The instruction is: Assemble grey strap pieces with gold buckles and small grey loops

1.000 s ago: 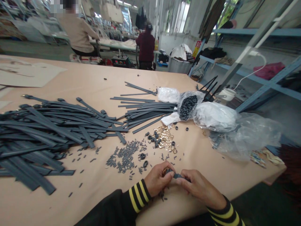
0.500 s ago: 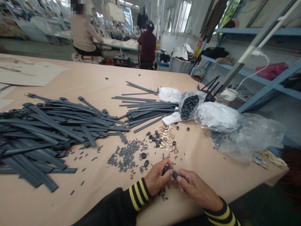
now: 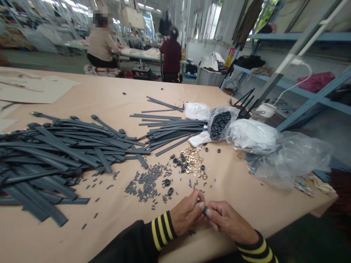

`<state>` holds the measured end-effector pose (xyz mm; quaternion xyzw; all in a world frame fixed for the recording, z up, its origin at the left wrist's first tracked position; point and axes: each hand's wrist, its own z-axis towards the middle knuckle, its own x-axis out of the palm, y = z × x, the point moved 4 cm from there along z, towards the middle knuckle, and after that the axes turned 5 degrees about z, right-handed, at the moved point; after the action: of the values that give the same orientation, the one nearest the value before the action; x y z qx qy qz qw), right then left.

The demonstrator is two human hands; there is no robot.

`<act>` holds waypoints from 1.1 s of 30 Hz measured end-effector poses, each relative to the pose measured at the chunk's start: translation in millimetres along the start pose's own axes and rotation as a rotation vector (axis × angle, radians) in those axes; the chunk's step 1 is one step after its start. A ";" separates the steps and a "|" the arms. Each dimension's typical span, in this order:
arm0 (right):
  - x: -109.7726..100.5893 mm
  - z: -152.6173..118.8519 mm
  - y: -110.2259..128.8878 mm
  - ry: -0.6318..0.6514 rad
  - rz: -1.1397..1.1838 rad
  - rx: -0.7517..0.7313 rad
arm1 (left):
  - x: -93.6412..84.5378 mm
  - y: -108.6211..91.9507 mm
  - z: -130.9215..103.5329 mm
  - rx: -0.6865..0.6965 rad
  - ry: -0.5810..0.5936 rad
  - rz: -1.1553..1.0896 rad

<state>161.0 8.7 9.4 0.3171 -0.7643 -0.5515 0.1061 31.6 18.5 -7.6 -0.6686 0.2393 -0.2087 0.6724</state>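
Both hands meet near the table's front edge on a small dark grey strap piece (image 3: 204, 210), mostly covered by fingers. My left hand (image 3: 188, 213) pinches its left end between thumb and curled fingers. From the other side, the thumb and fingers of my right hand (image 3: 230, 221) close on it. Just beyond lie a pile of short grey bits (image 3: 149, 182) and a few dark rolled loops (image 3: 166, 182). Gold metal buckles (image 3: 193, 160), mixed with dark loops, form a heap further back.
Dark grey belts (image 3: 63, 146) are stacked at left. Narrow grey strips (image 3: 175, 129) lie mid-table beside a plastic bag of dark loops (image 3: 221, 124). Clear plastic bags (image 3: 252, 135) spread to the right. Blue shelves (image 3: 301, 95) stand at right; two people sit beyond the table.
My hands have drawn slightly closer together and lower, and the left fingers cover more of the strap piece. The view has shifted slightly.
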 end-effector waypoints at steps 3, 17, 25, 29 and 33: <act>0.9 1.2 3.0 0.011 -0.010 0.013 | 1.0 -2.2 -2.1 0.005 -0.012 0.006; -14.0 18.7 7.7 -0.007 0.078 -0.007 | -206.3 -31.6 -70.9 -0.038 -0.779 -0.504; -36.9 51.0 -0.5 -0.153 0.090 -0.048 | -214.3 -29.7 -79.9 -0.024 -1.092 -0.756; -51.6 70.4 15.8 -0.251 0.004 -0.064 | -119.3 -4.1 -11.1 -0.103 -0.818 -0.651; -55.8 101.5 41.9 -0.345 -0.240 -0.168 | -74.6 15.0 14.9 -0.161 -0.653 -0.350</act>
<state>137.0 129.1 20.5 0.2969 -0.6793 -0.6678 -0.0665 -19.6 75.5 -19.5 -0.7813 -0.0901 -0.0769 0.6128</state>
